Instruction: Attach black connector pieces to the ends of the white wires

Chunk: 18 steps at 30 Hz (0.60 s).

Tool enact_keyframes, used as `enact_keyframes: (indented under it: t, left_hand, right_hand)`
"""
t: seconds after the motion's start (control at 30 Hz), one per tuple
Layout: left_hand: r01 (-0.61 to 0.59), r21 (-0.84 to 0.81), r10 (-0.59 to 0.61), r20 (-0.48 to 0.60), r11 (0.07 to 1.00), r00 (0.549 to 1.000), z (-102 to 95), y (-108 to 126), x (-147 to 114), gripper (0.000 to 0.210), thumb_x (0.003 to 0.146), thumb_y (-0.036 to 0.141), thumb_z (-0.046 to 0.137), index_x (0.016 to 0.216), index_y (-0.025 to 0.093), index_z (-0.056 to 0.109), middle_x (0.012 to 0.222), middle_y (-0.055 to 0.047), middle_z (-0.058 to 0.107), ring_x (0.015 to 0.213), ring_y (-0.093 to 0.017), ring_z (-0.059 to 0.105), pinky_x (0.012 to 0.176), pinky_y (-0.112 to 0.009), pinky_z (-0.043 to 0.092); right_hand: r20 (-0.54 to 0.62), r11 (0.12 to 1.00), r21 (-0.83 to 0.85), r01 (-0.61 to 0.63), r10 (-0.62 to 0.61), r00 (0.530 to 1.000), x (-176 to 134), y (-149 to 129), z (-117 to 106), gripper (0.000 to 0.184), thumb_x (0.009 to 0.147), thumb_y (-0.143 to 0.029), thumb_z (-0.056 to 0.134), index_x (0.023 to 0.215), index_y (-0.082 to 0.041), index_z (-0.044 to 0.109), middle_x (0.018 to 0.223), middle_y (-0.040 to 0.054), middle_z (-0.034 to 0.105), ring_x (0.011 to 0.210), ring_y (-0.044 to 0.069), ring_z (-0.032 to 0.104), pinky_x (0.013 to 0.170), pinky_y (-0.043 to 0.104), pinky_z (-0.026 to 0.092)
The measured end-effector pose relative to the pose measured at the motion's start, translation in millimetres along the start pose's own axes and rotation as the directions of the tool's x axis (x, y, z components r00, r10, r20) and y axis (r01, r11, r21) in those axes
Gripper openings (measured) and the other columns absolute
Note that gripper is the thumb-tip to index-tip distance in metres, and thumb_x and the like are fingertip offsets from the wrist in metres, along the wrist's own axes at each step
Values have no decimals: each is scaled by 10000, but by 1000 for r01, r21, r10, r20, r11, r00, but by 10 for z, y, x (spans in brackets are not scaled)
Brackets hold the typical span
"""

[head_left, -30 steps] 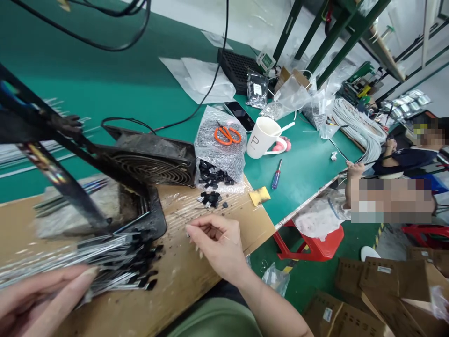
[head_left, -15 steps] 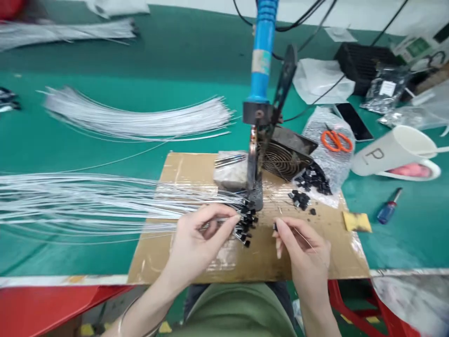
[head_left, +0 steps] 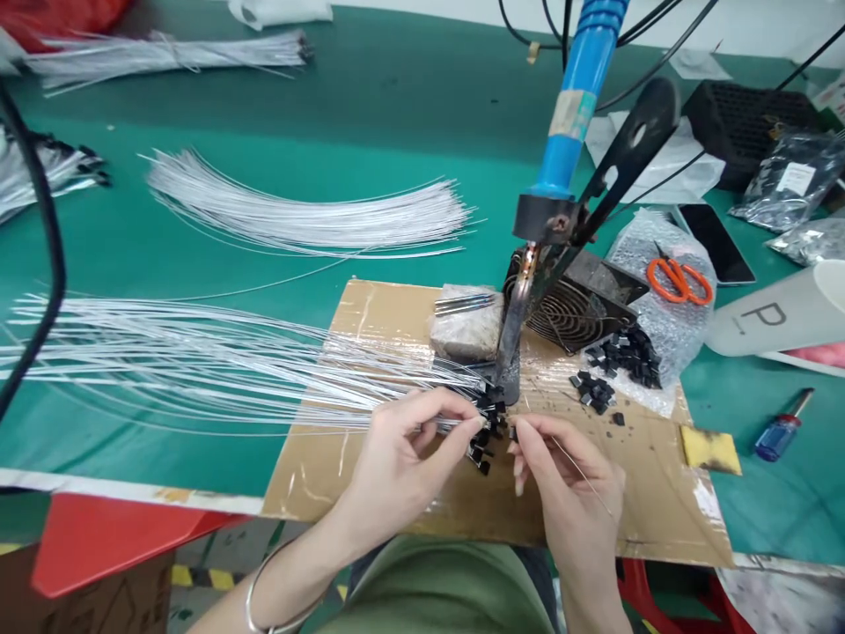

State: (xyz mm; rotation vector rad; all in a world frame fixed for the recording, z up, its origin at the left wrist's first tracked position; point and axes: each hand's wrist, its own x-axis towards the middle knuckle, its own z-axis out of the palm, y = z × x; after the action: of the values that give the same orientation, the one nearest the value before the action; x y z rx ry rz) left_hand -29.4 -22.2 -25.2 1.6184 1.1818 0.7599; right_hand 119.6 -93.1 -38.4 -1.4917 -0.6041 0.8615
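My left hand [head_left: 406,449] pinches the end of a fan of thin white wires [head_left: 198,365] that carry small black parts at their tips [head_left: 489,421]. My right hand [head_left: 568,480] sits just right of those tips and pinches a thin strand of wire [head_left: 581,471] between thumb and forefinger. Both hands rest over a taped cardboard sheet [head_left: 349,458]. A soldering iron with a blue handle [head_left: 571,123] stands on a black stand [head_left: 511,365] just behind the wire tips.
A small fan [head_left: 571,308] and a heap of loose black parts [head_left: 613,361] lie behind my right hand. Orange scissors [head_left: 677,277], a phone [head_left: 713,242], a white mug [head_left: 772,317], a screwdriver [head_left: 779,431] and a yellow sponge [head_left: 709,449] are to the right. More wire bundles [head_left: 297,211] lie on the green mat.
The view swung from the right side of the bench back onto the cardboard, then drifted a little left. My hands have come close together at the wire tips.
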Motion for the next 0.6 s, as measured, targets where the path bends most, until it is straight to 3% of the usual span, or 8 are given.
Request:
enact_keyframes:
  t: [0.1,0.3,0.47,0.6]
  left_hand:
    - [-10,3,10,19,1000,1000,-8,10,14,156,943,240,682,839,198,790,723,-12,712,581,-120,475,527,-231,369]
    - [-57,60,58,-9,997,998,-13,44,39,153,935,190,679,809,206,765,679,15,679,567,-114,417,506,-238,312]
    - [-64,58,64,-1,996,998,-15,61,46,156,943,187,673,816,204,760,675,20,682,556,-111,397,503,-249,302]
    - [-55,45,55,-1,997,998,-27,76,47,151,948,185,665,830,205,757,677,26,678,550,-108,380,499,-253,296]
  right_hand:
    - [14,1000,1,18,-18,1000,1,-11,7,164,876,-388,845,848,-227,856,597,2,709,442,122,620,398,210,550]
    - [-24,997,6,-79,79,997,-23,-88,61,96,871,-351,847,857,-257,859,618,-16,711,499,99,618,468,183,555]
    - [27,1000,-17,-13,13,1000,12,-66,68,116,881,-366,842,871,-255,871,610,-3,714,478,120,641,438,206,570]
    - [-29,998,0,-70,70,997,2,-98,102,108,860,-358,853,864,-251,872,614,-2,701,493,132,648,454,231,579]
